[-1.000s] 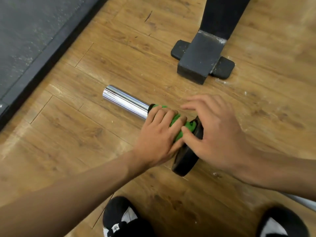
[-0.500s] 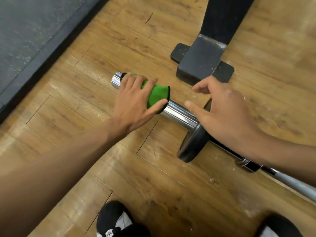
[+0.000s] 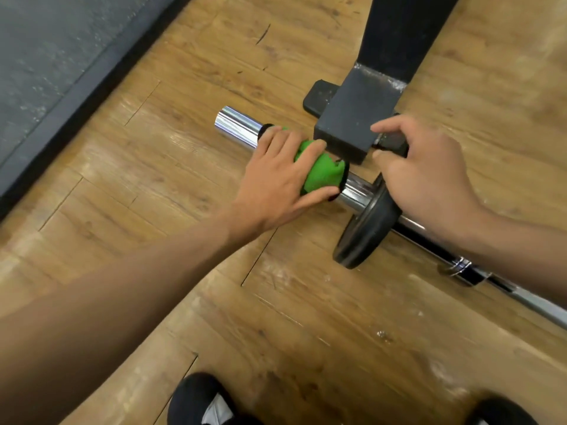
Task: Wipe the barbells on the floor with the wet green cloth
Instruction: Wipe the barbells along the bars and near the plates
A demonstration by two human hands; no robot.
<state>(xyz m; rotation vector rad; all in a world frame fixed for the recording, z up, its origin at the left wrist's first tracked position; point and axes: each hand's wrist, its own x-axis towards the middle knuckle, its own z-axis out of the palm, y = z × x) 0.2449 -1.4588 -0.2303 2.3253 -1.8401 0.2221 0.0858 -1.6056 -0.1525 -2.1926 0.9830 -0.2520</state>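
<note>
The left hand [image 3: 276, 176] grips green cloth [image 3: 322, 174] around the barbell [image 3: 236, 127]; right hand [image 3: 423, 182] clasps its black plate [image 3: 365, 237].

A gym: chrome barbell [image 3: 236, 127], black weight plate [image 3: 365, 231], rubber mat [image 3: 46, 56], steel frame foot [image 3: 352, 118].

Wood-grain plank floor [image 3: 306, 317] bearing a chrome-sleeved steel barbell [image 3: 236, 125], propped on the rim of its black round weight plate [image 3: 365, 234]; a black square-tube metal frame foot [image 3: 352, 118]; a dark grey speckled mat [image 3: 46, 56], upper left; black shoes [image 3: 196, 397], lower edge.
</note>
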